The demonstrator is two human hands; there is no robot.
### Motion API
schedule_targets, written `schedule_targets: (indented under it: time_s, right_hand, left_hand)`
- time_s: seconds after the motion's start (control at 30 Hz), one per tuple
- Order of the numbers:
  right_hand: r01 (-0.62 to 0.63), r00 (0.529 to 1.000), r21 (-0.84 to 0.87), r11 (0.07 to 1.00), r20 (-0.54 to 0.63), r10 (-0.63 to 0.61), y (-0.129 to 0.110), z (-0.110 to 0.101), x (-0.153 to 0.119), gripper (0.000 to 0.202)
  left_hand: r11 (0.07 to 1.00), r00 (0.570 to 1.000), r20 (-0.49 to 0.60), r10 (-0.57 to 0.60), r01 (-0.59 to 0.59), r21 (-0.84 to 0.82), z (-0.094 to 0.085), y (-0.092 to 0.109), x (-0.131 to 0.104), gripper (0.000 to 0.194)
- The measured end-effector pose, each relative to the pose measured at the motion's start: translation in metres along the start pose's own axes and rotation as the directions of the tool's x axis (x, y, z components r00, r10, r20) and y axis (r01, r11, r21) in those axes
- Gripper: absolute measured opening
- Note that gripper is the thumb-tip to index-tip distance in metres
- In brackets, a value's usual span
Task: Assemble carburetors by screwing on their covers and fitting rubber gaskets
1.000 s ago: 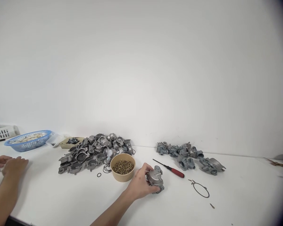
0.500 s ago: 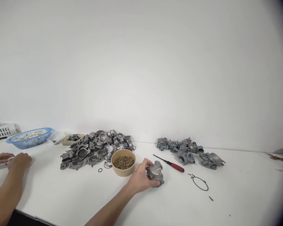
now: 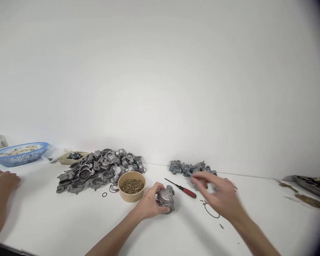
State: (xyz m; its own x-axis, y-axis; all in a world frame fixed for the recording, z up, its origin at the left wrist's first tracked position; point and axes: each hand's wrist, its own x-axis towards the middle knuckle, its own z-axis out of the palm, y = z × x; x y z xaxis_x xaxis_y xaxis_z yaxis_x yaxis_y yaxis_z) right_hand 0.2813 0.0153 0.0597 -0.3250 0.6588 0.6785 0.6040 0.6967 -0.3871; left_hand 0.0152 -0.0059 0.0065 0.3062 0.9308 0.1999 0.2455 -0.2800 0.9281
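Observation:
My left hand (image 3: 149,203) is closed around a grey metal carburetor (image 3: 165,197), which stands on the white table with its rounded bowl upward. Thumb and fingers grip its near and far sides. Over the table to the right, my right hand (image 3: 220,193) hangs with bent fingers apart, slightly smeared by motion, and nothing visible in it. Below and left of it lies a screwdriver (image 3: 188,192) with a red and black handle. A tan bowl (image 3: 131,198) full of small brass-coloured screws (image 3: 132,186) stands just left of the carburetor.
Metal bowl covers (image 3: 96,170) lie heaped at left, with black O-rings (image 3: 104,194) nearby. Carburetor bodies (image 3: 185,167) sit behind my right hand, a black gasket ring (image 3: 212,212) below it. Farther left are a blue basket (image 3: 21,160) and another person's hand (image 3: 9,179). A dark tray (image 3: 313,186) stands far right.
My right hand has come into view from the right, over the carburetor bodies. My left hand keeps its hold on the carburetor. The whole view has shifted, so things appear farther left.

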Motion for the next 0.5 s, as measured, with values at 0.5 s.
schedule_targets:
  time_s: [0.5]
  right_hand:
    - [-0.162,0.883,-0.506,0.847,0.309,0.353,0.052,0.037,0.030,0.020]
  left_hand:
    - [0.993,0.996,0.015,0.090,-0.091,0.075,-0.006,-0.004,0.004,0.054]
